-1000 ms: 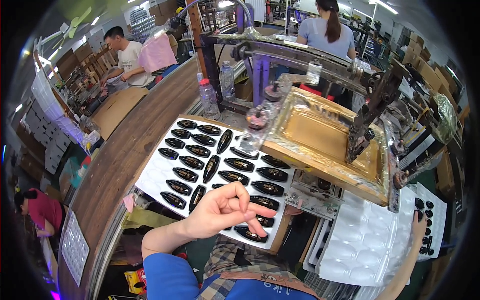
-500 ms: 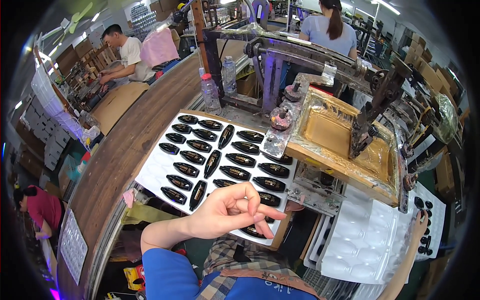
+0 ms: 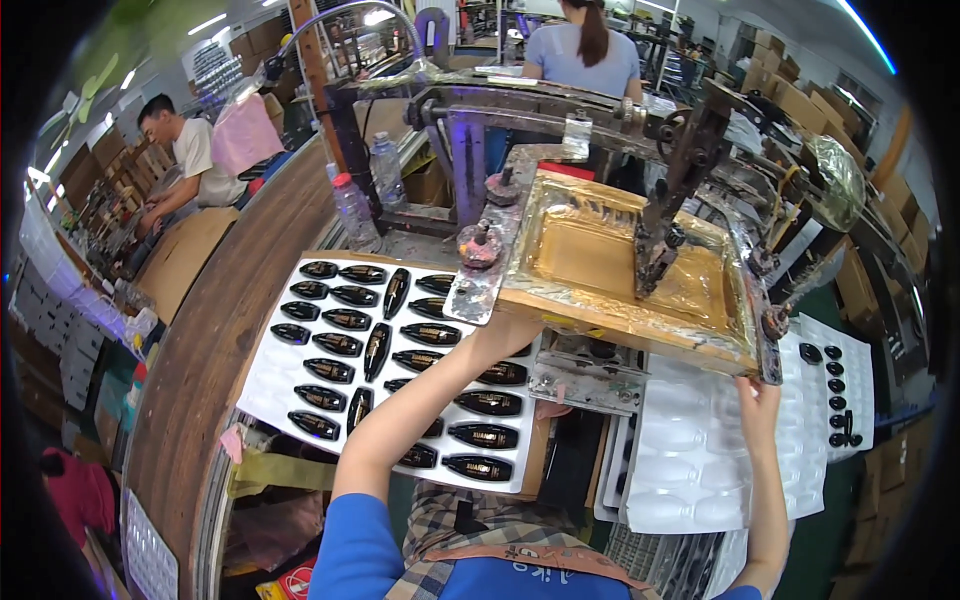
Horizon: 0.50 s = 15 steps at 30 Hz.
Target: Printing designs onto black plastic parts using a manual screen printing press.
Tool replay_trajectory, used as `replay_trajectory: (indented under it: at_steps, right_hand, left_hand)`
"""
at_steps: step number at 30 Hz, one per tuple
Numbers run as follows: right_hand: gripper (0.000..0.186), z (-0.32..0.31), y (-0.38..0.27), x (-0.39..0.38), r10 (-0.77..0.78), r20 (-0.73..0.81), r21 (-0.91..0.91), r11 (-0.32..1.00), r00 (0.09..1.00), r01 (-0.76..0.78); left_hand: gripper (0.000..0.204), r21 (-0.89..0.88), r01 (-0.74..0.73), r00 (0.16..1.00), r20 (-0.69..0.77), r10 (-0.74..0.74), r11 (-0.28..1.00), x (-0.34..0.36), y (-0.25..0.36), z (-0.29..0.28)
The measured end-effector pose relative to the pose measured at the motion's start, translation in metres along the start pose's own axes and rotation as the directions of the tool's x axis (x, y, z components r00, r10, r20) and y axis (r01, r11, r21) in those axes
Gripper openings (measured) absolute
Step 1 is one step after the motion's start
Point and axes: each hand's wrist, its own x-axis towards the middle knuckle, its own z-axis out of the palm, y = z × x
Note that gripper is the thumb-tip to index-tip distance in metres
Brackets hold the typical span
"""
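My left hand (image 3: pixel 515 328) reaches under the front left edge of a wooden screen-printing frame (image 3: pixel 630 335); its fingers are hidden there. My right hand (image 3: pixel 758 400) is at the frame's front right corner, fingers drawn together and pointing up; their tips go behind the frame edge, and I cannot make out what they hold. Below the screen is a metal print bed (image 3: pixel 585 385), partly covered. Under my left forearm lies a white moulded tray (image 3: pixel 262 385) with rows of glossy black pointed-oval pieces (image 3: pixel 377 350) bearing gold print.
A white moulded sheet (image 3: pixel 690 470) lies right of the bed; beyond it, another tray (image 3: pixel 860 390) carries small black oval pieces (image 3: pixel 836 385). A dark metal arm (image 3: pixel 680 190) stands over the screen. Plastic bottles (image 3: pixel 352 210) stand behind the left tray. Other people work farther off.
My left hand has moved from above the tray to beneath the screen frame. My right hand has left the black pieces at the far right for the frame's corner. The view has shifted.
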Motion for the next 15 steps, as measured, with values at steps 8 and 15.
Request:
replay_trajectory:
  at_steps: [8, 15]
  right_hand:
    - [0.025, 0.053, -0.117, 0.007, -0.053, 0.260, 0.038, 0.998, 0.964, 0.045]
    - [0.033, 0.116, -0.140, 0.018, -0.329, 0.291, 0.013, 0.940, 0.898, 0.340]
  left_hand:
    - [0.031, -0.358, 0.104, 0.990, -0.052, -0.131, 0.928, 0.028, -0.023, 0.009]
    - [0.030, -0.612, 0.316, 0.898, -0.054, -0.437, 0.725, 0.023, -0.029, -0.049]
